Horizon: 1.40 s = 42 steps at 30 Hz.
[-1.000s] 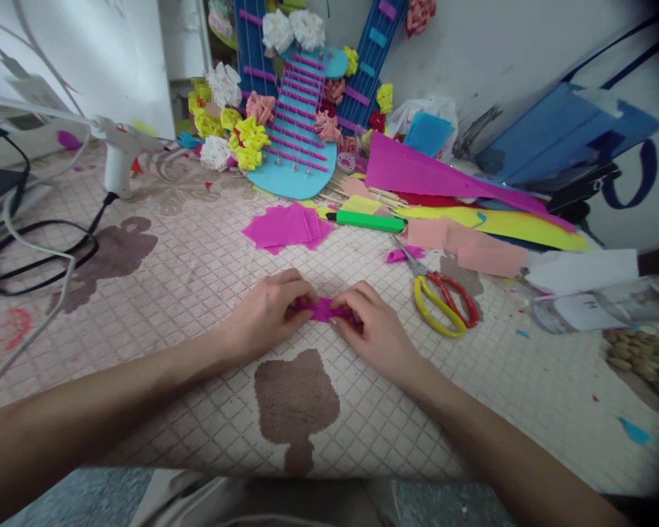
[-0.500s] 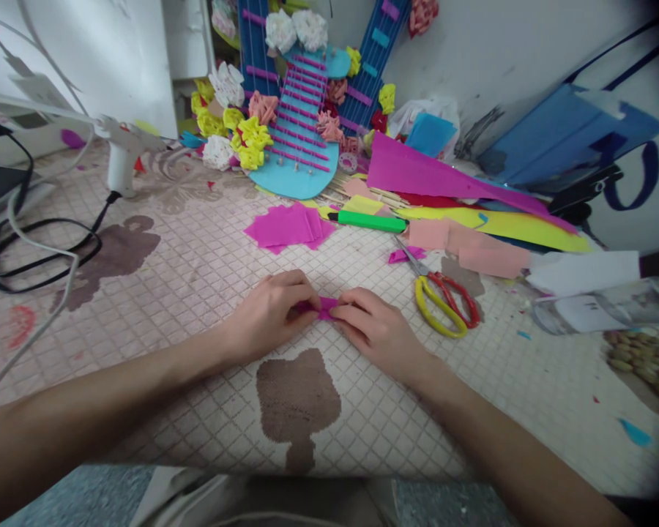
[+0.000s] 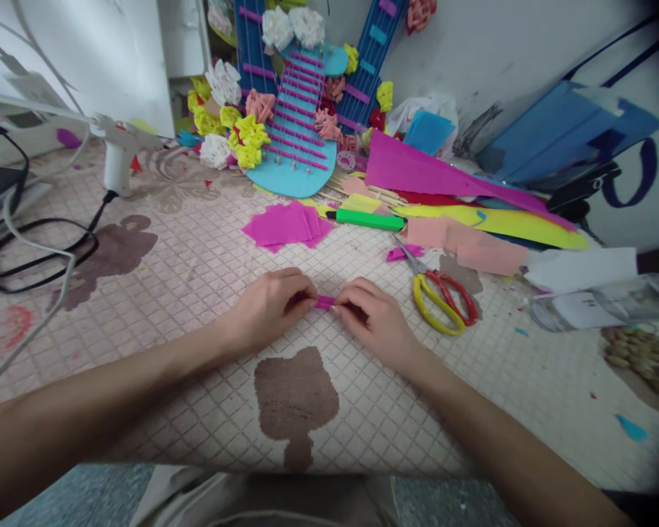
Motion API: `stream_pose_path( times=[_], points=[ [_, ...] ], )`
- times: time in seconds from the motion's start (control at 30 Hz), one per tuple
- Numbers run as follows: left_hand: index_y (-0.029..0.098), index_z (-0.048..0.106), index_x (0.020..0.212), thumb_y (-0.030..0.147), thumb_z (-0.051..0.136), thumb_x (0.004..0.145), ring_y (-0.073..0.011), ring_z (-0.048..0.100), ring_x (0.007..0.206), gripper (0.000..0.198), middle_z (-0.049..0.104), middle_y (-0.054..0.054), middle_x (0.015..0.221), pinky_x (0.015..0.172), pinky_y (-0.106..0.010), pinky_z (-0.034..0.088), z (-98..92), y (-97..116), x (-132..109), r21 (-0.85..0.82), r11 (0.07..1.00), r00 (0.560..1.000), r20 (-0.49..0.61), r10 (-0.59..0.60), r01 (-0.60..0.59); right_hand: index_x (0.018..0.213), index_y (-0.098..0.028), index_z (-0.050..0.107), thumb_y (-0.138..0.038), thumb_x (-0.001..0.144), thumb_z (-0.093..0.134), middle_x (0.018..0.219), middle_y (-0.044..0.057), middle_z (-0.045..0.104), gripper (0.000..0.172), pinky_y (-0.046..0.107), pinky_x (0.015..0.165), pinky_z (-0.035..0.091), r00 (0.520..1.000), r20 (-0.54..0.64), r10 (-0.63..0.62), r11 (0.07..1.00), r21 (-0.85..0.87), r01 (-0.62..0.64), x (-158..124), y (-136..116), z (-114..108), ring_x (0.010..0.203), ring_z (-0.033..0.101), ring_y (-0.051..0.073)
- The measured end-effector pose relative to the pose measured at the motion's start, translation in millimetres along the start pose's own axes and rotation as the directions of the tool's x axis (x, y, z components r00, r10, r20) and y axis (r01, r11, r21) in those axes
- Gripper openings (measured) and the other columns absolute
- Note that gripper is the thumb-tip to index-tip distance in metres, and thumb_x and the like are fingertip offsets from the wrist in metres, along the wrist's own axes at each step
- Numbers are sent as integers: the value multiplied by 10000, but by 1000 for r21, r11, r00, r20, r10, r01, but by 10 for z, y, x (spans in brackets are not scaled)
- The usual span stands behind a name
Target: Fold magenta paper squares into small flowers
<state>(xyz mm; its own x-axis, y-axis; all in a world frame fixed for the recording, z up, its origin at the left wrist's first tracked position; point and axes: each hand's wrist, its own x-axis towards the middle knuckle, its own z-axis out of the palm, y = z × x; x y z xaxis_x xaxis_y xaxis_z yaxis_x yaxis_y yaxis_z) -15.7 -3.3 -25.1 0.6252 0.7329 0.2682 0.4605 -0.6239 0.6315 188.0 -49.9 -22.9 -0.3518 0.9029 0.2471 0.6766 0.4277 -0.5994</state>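
Between my two hands is a small, narrow folded strip of magenta paper [image 3: 324, 301]. My left hand [image 3: 274, 304] pinches its left end between thumb and fingers. The right end is pinched by my right hand [image 3: 374, 316]. Both hands rest low over the patterned tablecloth [image 3: 198, 410]; only the strip's middle shows. A stack of magenta paper pieces [image 3: 288, 225] lies just beyond my hands. To the right are scissors [image 3: 438, 304] with one yellow and one red handle, and a small folded magenta piece [image 3: 403, 253] lies by their blades.
A green marker [image 3: 369, 219] lies behind the scissors, near salmon paper strips [image 3: 491, 252]. Paper crafts with crumpled flowers [image 3: 247, 139] stand at the back. A white glue gun [image 3: 118, 157] and cords are at left. A clear bottle [image 3: 609, 304] lies at right.
The magenta paper between my fingers has become narrower and flatter. My hands have shifted slightly apart, and the camera view has moved a little.
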Motion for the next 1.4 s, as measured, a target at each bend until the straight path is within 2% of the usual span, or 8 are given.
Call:
stream_pose_path(
  times=[0.3, 0.53, 0.67, 0.93, 1.13, 1.3, 1.4],
  points=[
    [155, 630, 757, 150, 552, 793, -103, 514, 593, 86, 601, 1, 689, 537, -221, 362, -20, 17, 93, 99, 988, 992, 32, -119, 115, 751, -191, 532, -136, 839, 527, 818, 19, 529, 103, 278, 639, 400, 993, -9, 119, 992, -51, -119, 97, -21, -14, 747, 524, 147],
    [161, 639, 729, 187, 570, 773, -110, 525, 558, 86, 621, -3, 644, 507, -214, 347, -48, 29, 160, 137, 972, 978, 56, -202, 193, 726, -191, 519, -127, 825, 514, 809, 19, 517, 119, 278, 614, 392, 990, 18, 142, 988, -68, -140, 124, -30, -18, 713, 516, 142],
    [163, 635, 733, 202, 553, 786, -121, 524, 559, 105, 622, -12, 655, 506, -227, 334, -55, 57, 182, 197, 956, 969, 70, -236, 219, 725, -191, 493, -137, 833, 507, 819, 26, 510, 122, 296, 645, 403, 989, 0, 149, 979, -142, -148, 138, -24, 13, 732, 519, 154],
    [165, 598, 749, 196, 529, 805, -126, 537, 584, 95, 626, -17, 690, 504, -224, 320, -30, 65, 160, 267, 948, 979, 53, -196, 175, 741, -195, 478, -148, 839, 523, 837, 27, 510, 118, 299, 660, 420, 989, 5, 146, 977, -157, -143, 144, 2, 23, 750, 526, 159],
    [166, 575, 873, 196, 545, 805, -140, 562, 634, 80, 632, -27, 774, 541, -234, 360, -9, 59, 147, 270, 941, 975, 33, -220, 204, 824, -200, 496, -125, 827, 522, 887, 38, 534, 79, 311, 690, 446, 988, 9, 154, 982, -110, -152, 133, 12, 2, 776, 548, 164],
    [157, 579, 793, 154, 531, 807, -123, 541, 642, 50, 601, -25, 806, 558, -235, 373, 0, 39, 134, 233, 960, 985, 34, -170, 158, 768, -199, 491, -114, 817, 523, 848, 26, 521, 103, 303, 681, 436, 989, 12, 144, 984, -104, -142, 133, 13, -9, 758, 538, 157],
    [150, 570, 777, 137, 532, 803, -119, 526, 646, 48, 580, -23, 791, 570, -238, 385, 4, 21, 120, 190, 972, 989, 11, -146, 141, 775, -198, 507, -112, 805, 543, 826, 18, 547, 99, 287, 662, 425, 990, -38, 135, 988, -65, -137, 119, 17, -5, 736, 531, 147]
  ],
)
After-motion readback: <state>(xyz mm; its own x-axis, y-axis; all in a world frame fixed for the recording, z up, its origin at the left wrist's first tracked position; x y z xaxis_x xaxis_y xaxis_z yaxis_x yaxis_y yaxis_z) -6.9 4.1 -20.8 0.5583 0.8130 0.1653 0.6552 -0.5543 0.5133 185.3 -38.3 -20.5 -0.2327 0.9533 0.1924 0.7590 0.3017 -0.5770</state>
